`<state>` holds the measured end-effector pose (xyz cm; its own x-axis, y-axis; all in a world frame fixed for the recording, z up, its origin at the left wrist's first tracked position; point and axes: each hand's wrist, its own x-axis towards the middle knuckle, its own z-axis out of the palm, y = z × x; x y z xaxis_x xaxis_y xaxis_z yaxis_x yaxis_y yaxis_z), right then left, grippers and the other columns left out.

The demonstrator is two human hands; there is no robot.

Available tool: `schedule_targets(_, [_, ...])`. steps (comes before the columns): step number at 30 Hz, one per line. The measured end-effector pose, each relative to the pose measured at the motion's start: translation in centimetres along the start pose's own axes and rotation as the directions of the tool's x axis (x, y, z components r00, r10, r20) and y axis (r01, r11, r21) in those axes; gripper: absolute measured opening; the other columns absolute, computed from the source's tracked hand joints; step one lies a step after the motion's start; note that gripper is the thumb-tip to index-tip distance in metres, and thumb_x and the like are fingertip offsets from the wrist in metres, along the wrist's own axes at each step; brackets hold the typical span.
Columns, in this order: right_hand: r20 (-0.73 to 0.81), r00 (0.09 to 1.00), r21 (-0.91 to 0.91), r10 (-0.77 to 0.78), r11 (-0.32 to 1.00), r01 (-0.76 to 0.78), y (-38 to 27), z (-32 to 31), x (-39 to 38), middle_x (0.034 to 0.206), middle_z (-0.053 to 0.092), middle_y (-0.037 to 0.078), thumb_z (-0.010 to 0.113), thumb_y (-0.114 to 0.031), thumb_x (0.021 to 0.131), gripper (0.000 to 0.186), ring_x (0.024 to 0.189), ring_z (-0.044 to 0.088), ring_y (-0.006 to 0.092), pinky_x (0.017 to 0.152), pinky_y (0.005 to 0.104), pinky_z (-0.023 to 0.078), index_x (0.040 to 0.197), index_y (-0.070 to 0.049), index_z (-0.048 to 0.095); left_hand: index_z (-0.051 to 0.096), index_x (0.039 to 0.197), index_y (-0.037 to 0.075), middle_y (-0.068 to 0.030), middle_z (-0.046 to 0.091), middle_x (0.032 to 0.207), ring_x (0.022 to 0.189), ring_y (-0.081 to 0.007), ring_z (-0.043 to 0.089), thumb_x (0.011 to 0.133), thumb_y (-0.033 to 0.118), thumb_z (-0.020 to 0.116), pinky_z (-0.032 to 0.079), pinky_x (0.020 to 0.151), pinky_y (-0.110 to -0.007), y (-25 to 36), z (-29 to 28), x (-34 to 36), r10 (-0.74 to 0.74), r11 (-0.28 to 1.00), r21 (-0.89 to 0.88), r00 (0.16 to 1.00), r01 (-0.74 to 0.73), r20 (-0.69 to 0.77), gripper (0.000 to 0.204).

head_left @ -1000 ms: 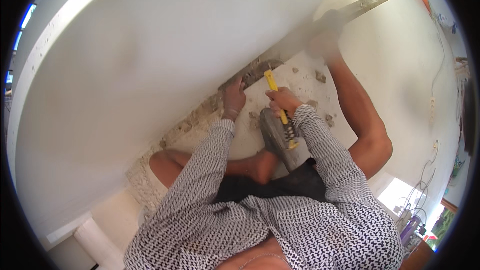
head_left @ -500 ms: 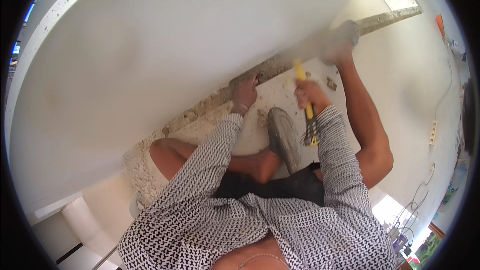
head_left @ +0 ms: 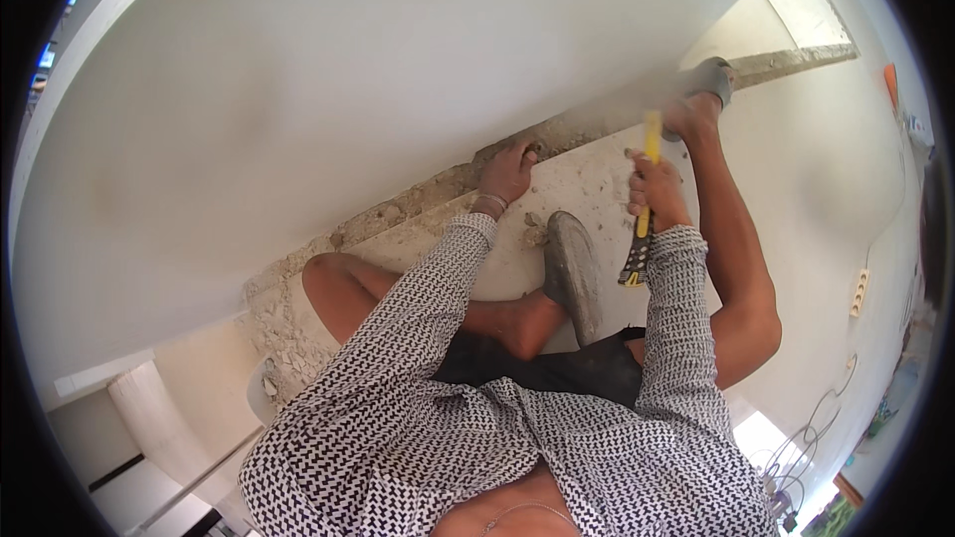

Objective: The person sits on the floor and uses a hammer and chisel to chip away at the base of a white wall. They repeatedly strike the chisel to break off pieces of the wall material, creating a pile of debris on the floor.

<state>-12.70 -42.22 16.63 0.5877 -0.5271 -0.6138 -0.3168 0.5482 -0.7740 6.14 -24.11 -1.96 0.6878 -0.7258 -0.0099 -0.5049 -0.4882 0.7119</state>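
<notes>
I sit on the floor against a large white wall (head_left: 348, 89). My left hand (head_left: 509, 171) presses into the rough broken strip of mortar (head_left: 428, 197) at the wall's foot; whether it holds anything is hidden. My right hand (head_left: 652, 191) grips a yellow-and-black handled hammer (head_left: 642, 224), its head blurred up near the wall base. My bent left leg crosses under me, with a grey sandal (head_left: 575, 273) on that foot. My right leg stretches out to the wall, where its sandalled foot (head_left: 708, 80) rests.
Bits of rubble (head_left: 288, 338) lie along the chipped strip and on the pale floor (head_left: 796, 199). A white power strip (head_left: 858, 290) and cables lie at the right. A white cylinder (head_left: 149, 418) stands at lower left.
The view has swung, so both hands sit further right in frame. My right hand has raised the hammer toward the wall base; my left hand stays at the broken strip.
</notes>
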Motion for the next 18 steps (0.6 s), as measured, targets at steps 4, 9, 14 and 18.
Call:
schedule_targets(4, [-0.223, 0.967, 0.022, -0.120, 0.991, 0.128, -1.5, -2.8, -2.6, 0.059, 0.039, -0.006, 0.058, -0.025, 0.103, 0.021, 0.041, 0.035, 0.0056, 0.036, 0.0236, 0.032, 0.090, -0.013, 0.046, 0.063, 0.119, 0.010, -0.0124, 0.066, 0.112, 0.108, -0.0344, 0.060, 0.096, 0.021, 0.059, 0.045, 0.098, -0.049, 3.7, 0.5, -3.0, 0.359, 0.930, 0.124, 0.928, -0.346, -0.104, 0.027])
schedule_targets(9, [-0.264, 0.963, 0.060, -0.057, 0.995, 0.075, 0.7, -3.5, -1.9, 0.059, 0.042, -0.006, 0.056, -0.024, 0.104, 0.020, 0.040, 0.038, 0.0050, 0.036, 0.0229, 0.035, 0.090, -0.014, 0.047, 0.063, 0.116, 0.011, -0.0089, 0.065, 0.114, 0.107, -0.0311, 0.059, 0.089, 0.003, 0.062, 0.048, 0.097, -0.045, 5.9, 1.8, -4.6, 0.459, 0.880, -0.012, 0.854, -0.476, -0.245, 0.028])
schedule_targets(14, [-0.196, 0.980, 0.085, -0.026, 0.995, 0.043, 1.2, -1.9, -1.3, 0.059, 0.043, -0.005, 0.058, -0.025, 0.104, 0.020, 0.041, 0.040, 0.0053, 0.036, 0.0235, 0.036, 0.091, -0.013, 0.047, 0.056, 0.127, 0.009, -0.0128, 0.061, 0.122, 0.112, -0.0366, 0.060, 0.089, 0.000, 0.059, 0.052, 0.096, -0.046, 4.5, -0.6, -2.2, 0.316, 0.941, -0.090, 0.943, -0.325, -0.103, 0.039])
schedule_targets(18, [-0.167, 0.986, 0.049, -0.021, 0.998, 0.030, 1.3, -0.1, -1.0, 0.060, 0.043, -0.004, 0.058, -0.024, 0.103, 0.022, 0.042, 0.040, 0.0060, 0.037, 0.0244, 0.036, 0.091, -0.012, 0.045, 0.053, 0.131, 0.007, -0.0179, 0.063, 0.122, 0.109, -0.0395, 0.063, 0.093, 0.001, 0.056, 0.054, 0.091, -0.048, 2.6, -2.0, -3.1, 0.233, 0.972, -0.046, 0.972, -0.231, 0.044, 0.038])
